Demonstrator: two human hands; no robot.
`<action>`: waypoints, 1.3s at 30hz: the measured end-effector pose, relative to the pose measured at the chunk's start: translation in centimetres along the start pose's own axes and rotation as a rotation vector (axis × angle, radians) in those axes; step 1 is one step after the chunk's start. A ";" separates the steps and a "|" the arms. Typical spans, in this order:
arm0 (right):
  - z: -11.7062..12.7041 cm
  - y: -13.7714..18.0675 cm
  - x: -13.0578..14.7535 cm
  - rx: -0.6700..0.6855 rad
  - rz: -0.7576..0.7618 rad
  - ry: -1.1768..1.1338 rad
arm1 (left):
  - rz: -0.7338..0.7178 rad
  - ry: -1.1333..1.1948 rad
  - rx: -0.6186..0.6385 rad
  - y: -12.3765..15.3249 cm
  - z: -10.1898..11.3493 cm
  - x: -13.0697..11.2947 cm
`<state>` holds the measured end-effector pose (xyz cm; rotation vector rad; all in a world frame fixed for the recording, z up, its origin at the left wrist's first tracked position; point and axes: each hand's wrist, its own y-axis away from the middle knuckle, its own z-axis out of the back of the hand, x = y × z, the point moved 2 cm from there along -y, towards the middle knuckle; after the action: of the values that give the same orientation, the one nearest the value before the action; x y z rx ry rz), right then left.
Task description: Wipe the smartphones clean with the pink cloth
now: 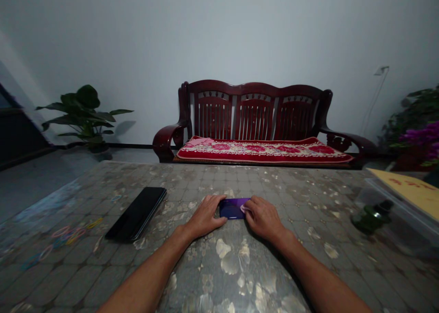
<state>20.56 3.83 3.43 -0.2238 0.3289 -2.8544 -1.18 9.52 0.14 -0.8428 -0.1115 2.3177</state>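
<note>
A glossy blue-purple phone [233,208] lies sideways on the patterned tablecloth [224,258] in front of me. My left hand [207,215] grips its left end, with the thumb at the near edge and the fingers at the far edge. On its right end rests my right hand [263,216], its fingers pinched on a small pale pinkish cloth [243,208] that touches the phone's surface. Most of the cloth is hidden under the fingers. Left of my hands lies a larger black device with a dark screen [139,212].
Colourful rubber bands [70,234] lie scattered at the left. At the right stand a dark green bottle [372,218] and a clear plastic box [394,230] with a yellow sheet [409,189] on top. Beyond the table is a wooden bench [255,91].
</note>
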 end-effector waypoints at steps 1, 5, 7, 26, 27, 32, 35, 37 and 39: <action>0.0 0.0 0.0 0.000 -0.002 -0.004 | -0.003 0.001 -0.001 0.0 0.0 0.0; -0.1 0.0 -0.2 -0.004 -0.001 -0.023 | 0.008 0.003 0.009 0.0 0.0 -0.1; -0.1 0.0 -0.2 -0.006 0.003 -0.033 | 0.021 0.005 0.016 0.0 0.1 -0.3; -0.4 0.0 0.6 -0.038 0.036 -0.030 | 0.016 0.002 0.018 -0.1 0.0 -0.1; -0.4 0.0 0.4 -0.035 0.022 -0.026 | 0.015 0.000 0.019 0.0 0.0 -0.1; 0.1 -0.3 -1.2 -0.043 -0.086 0.028 | 0.012 -0.002 0.016 0.0 0.0 -0.2; -0.1 -0.2 -0.9 -0.043 -0.070 0.022 | 0.012 0.004 0.016 -0.1 0.1 -0.3; -0.4 -0.1 -0.2 -0.038 -0.005 -0.011 | 0.016 0.007 0.026 -0.1 0.2 -0.3; -0.6 0.0 0.5 -0.033 0.065 -0.042 | 0.021 0.007 0.029 -0.2 0.2 -0.3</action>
<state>19.93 3.78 2.87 -0.2735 0.3681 -2.7777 -1.04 9.51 0.50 -0.8412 -0.0659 2.3298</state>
